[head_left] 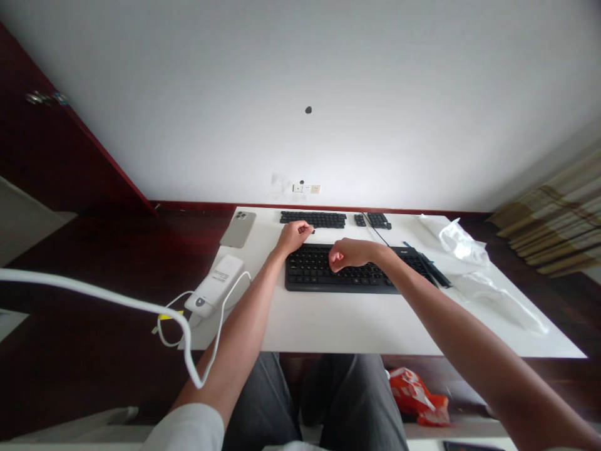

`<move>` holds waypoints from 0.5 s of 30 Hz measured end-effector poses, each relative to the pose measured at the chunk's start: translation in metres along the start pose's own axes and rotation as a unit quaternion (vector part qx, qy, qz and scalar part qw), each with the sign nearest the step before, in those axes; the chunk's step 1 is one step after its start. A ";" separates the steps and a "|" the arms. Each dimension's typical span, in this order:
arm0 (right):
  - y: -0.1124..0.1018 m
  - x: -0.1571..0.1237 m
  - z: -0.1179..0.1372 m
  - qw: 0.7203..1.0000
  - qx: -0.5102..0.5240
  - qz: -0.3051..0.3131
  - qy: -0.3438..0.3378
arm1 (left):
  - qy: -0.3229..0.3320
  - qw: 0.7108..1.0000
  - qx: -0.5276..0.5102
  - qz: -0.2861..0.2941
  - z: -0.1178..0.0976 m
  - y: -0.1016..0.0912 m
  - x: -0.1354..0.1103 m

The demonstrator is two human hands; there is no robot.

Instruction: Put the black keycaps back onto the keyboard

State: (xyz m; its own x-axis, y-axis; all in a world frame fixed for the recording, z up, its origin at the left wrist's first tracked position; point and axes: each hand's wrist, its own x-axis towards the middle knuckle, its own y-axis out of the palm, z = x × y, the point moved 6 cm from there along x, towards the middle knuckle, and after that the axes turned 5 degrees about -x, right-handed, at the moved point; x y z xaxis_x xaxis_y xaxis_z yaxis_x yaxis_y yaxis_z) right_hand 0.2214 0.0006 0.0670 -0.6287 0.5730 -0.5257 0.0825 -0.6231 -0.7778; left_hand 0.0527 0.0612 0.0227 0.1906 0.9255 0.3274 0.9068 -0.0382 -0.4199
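White desk (338, 329) lot, seen from the seat

Principal items: a black keyboard (338, 279) lies long axis left to right, mid-desk. Beyond it, near the far edge and parallel to it, lies a long block of black keycaps (313, 219), with two smaller blocks of keycaps (372, 220) to its right.

Hands: the left hand (294, 237) sits between the long block and the keyboard's far left edge, and is the nearer hand to that block. Its fingers (307, 228) are drawn together, narrow, pointing right, with a small black piece (313, 231) just beside the fingertips. Whether that piece is held, the view does not settle. The right hand (352, 254) lies curled above the keyboard's upper middle keys, fingers pointing left towards the other hand. It is the nearer hand to the keyboard; any contents of its grip are hidden.

Also present: on the left, a phone (238, 228) and a white power bank (216, 285) with a white cable (220, 326). On the right, crumpled clear plastic wrap (460, 241) and a slim dark strip (434, 270), kind unclear. Below the desk, on the right, an orange-red plastic bag (416, 396).
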 end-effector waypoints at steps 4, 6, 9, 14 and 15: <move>0.000 -0.010 0.010 0.999 -0.008 -0.051 0.014 | -0.001 1.000 0.003 -0.003 -0.001 0.000 0.000; 0.002 -0.016 0.014 0.996 -0.009 -0.082 0.020 | 0.000 1.000 0.003 -0.003 -0.001 0.000 0.000; 0.007 -0.024 0.017 0.992 -0.004 -0.126 0.027 | 0.004 1.000 0.001 0.000 -0.001 0.000 0.000; 0.017 -0.030 0.012 0.985 0.020 -0.168 0.022 | 0.002 1.000 0.008 0.000 0.000 0.000 0.000; 0.019 -0.030 0.010 0.985 0.032 -0.168 0.020 | -0.001 1.000 0.009 0.000 0.000 0.000 0.000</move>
State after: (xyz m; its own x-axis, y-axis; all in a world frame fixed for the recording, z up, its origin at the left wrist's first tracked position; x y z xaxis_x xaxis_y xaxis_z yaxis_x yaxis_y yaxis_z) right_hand 0.2345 -0.0335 0.0716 -0.5813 0.7721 -0.2570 -0.1742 -0.4266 -0.8875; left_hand 0.0530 0.0614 0.0223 0.1895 0.9262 0.3259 0.9000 -0.0311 -0.4347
